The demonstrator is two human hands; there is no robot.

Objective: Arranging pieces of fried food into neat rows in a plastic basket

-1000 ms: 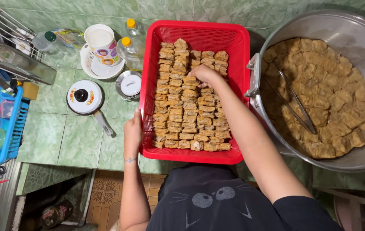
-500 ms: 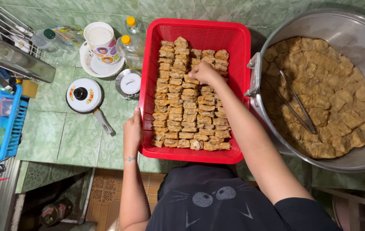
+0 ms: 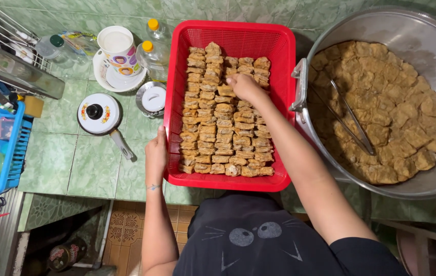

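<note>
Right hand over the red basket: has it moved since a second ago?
No. The right hand sits at the same spot on the rows of fried tofu pieces, equally far from the red basket's right wall as before.
</note>
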